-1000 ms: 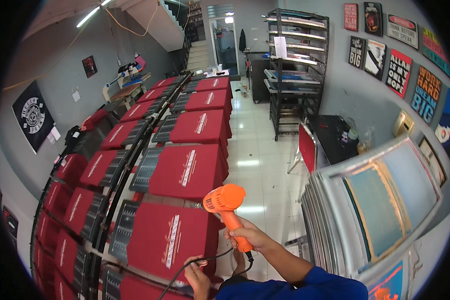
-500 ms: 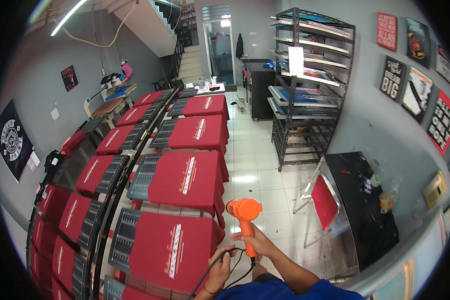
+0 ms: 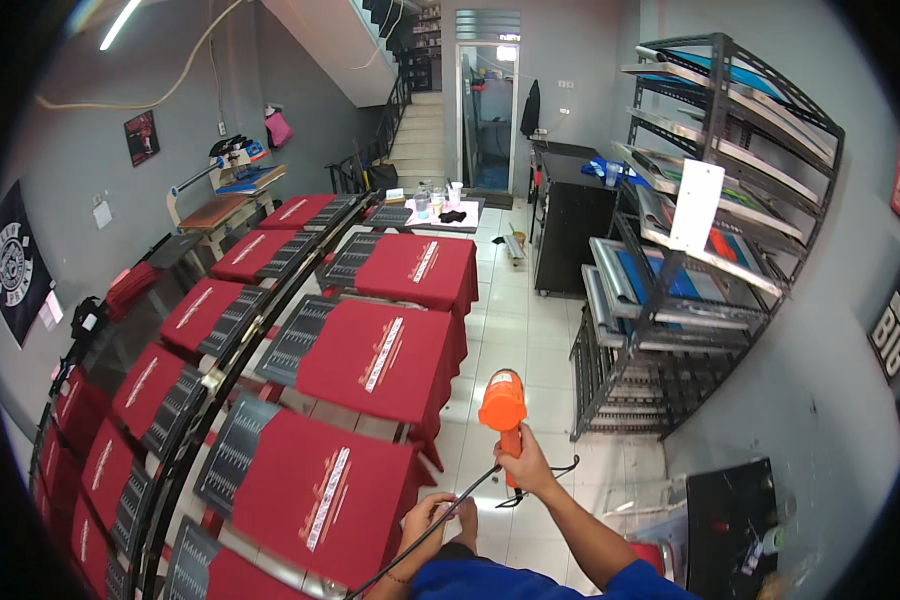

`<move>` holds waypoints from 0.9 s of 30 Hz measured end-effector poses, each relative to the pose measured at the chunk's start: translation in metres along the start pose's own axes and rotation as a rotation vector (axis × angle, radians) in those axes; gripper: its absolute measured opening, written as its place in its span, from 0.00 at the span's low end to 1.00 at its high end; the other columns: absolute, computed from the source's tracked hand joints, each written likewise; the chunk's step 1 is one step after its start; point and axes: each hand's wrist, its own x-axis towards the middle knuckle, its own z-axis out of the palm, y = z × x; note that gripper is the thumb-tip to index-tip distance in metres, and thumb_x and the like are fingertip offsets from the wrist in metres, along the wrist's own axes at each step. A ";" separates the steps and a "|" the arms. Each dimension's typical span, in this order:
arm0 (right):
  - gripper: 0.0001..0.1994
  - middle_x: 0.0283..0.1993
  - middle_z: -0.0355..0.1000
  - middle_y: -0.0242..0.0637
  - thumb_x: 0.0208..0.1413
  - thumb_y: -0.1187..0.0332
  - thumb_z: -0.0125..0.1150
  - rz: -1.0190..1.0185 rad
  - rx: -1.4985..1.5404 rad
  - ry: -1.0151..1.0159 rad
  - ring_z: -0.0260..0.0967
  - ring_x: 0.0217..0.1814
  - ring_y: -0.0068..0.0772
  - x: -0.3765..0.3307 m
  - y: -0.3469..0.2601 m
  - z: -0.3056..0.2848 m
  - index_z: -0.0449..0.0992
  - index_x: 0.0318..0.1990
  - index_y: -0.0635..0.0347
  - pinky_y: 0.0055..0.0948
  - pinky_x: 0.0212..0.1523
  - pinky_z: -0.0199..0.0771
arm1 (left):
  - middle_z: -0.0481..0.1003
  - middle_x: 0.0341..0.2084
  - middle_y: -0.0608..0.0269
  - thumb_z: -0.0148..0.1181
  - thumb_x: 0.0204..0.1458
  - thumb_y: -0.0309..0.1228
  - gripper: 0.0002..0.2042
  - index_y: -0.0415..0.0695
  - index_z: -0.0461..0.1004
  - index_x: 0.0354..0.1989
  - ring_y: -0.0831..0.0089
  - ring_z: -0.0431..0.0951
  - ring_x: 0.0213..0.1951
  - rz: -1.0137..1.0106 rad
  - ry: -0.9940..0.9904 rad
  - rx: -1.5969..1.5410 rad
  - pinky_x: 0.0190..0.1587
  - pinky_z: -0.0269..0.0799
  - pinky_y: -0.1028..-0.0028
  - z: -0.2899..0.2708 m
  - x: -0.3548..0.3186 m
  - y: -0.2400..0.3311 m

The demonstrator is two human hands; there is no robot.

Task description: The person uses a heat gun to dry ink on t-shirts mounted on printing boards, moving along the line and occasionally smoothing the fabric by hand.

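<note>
My right hand (image 3: 527, 464) is wrapped round the handle of an orange heat gun (image 3: 502, 402), held upright over the tiled floor beside the row of boards. From the gun a black power cable (image 3: 417, 545) runs down across my body. Closed on that cable is my left hand (image 3: 430, 521), low in front of me. Close to its left, a dark red shirt (image 3: 315, 500) with a white and red print lies stretched over a grey printing board (image 3: 232, 452). More red shirts lie on boards farther along the same row, their prints facing up.
A black rail (image 3: 228, 352) divides two rows of shirt-covered boards. At right stands a tall metal rack (image 3: 685, 300) with framed screens, and beyond it a black cabinet (image 3: 562, 225). A small table (image 3: 460, 222) with cups sits at the row's far end. A tiled aisle (image 3: 515, 335) runs between.
I have moved forward along the aisle; the rack and far door look nearer. The heat gun has turned and sits slightly farther right. The cable stretches more across between my hands.
</note>
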 end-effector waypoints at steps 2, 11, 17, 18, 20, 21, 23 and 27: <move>0.29 0.37 0.71 0.37 0.54 0.75 0.58 -0.004 0.001 0.024 0.72 0.36 0.27 0.083 0.016 -0.044 0.56 0.62 0.71 0.29 0.38 0.77 | 0.79 0.37 0.55 0.51 0.64 0.26 0.10 0.32 0.74 0.47 0.72 0.81 0.39 0.000 0.016 -0.036 0.45 0.77 0.74 0.008 0.077 -0.022; 0.25 0.35 0.68 0.36 0.54 0.77 0.56 -0.076 0.057 0.183 0.71 0.29 0.26 0.406 0.003 -0.198 0.57 0.59 0.69 0.28 0.32 0.76 | 0.81 0.39 0.54 0.51 0.64 0.30 0.11 0.36 0.76 0.46 0.68 0.83 0.41 0.048 -0.182 0.115 0.43 0.77 0.72 0.071 0.437 0.040; 0.26 0.35 0.67 0.36 0.55 0.79 0.53 -0.168 0.157 0.086 0.70 0.28 0.25 0.621 -0.002 -0.285 0.55 0.62 0.67 0.27 0.33 0.76 | 0.79 0.40 0.50 0.54 0.62 0.30 0.12 0.36 0.76 0.47 0.64 0.80 0.43 0.193 -0.327 0.210 0.44 0.75 0.70 0.124 0.653 0.046; 0.27 0.35 0.67 0.35 0.55 0.79 0.53 -0.180 0.148 0.070 0.70 0.28 0.25 0.658 -0.005 -0.297 0.55 0.62 0.67 0.27 0.33 0.76 | 0.79 0.41 0.50 0.54 0.62 0.30 0.11 0.36 0.76 0.47 0.64 0.80 0.43 0.188 -0.323 0.219 0.45 0.75 0.70 0.133 0.683 0.062; 0.29 0.35 0.67 0.35 0.54 0.79 0.54 -0.181 0.126 0.048 0.70 0.29 0.24 0.734 -0.009 -0.319 0.54 0.64 0.68 0.27 0.33 0.75 | 0.78 0.42 0.54 0.51 0.63 0.28 0.11 0.35 0.74 0.49 0.69 0.79 0.45 0.127 -0.308 0.151 0.50 0.74 0.69 0.146 0.743 0.072; 0.29 0.35 0.67 0.35 0.54 0.79 0.54 -0.174 0.102 0.032 0.70 0.29 0.24 0.774 -0.008 -0.330 0.54 0.64 0.68 0.27 0.33 0.75 | 0.78 0.43 0.55 0.51 0.63 0.27 0.11 0.35 0.74 0.50 0.69 0.79 0.46 0.111 -0.272 0.134 0.51 0.73 0.69 0.153 0.770 0.076; 0.29 0.35 0.68 0.35 0.54 0.79 0.55 -0.156 0.046 0.000 0.70 0.29 0.24 0.854 0.000 -0.354 0.54 0.64 0.69 0.27 0.33 0.75 | 0.77 0.45 0.56 0.51 0.63 0.27 0.12 0.35 0.72 0.51 0.69 0.79 0.47 0.079 -0.202 0.091 0.53 0.72 0.69 0.166 0.820 0.089; 0.29 0.34 0.68 0.35 0.54 0.79 0.55 -0.096 0.026 -0.068 0.70 0.30 0.24 1.011 0.015 -0.390 0.54 0.63 0.71 0.28 0.33 0.75 | 0.76 0.46 0.50 0.52 0.61 0.25 0.19 0.34 0.64 0.60 0.64 0.78 0.48 0.110 -0.040 -0.067 0.54 0.71 0.66 0.174 0.939 0.099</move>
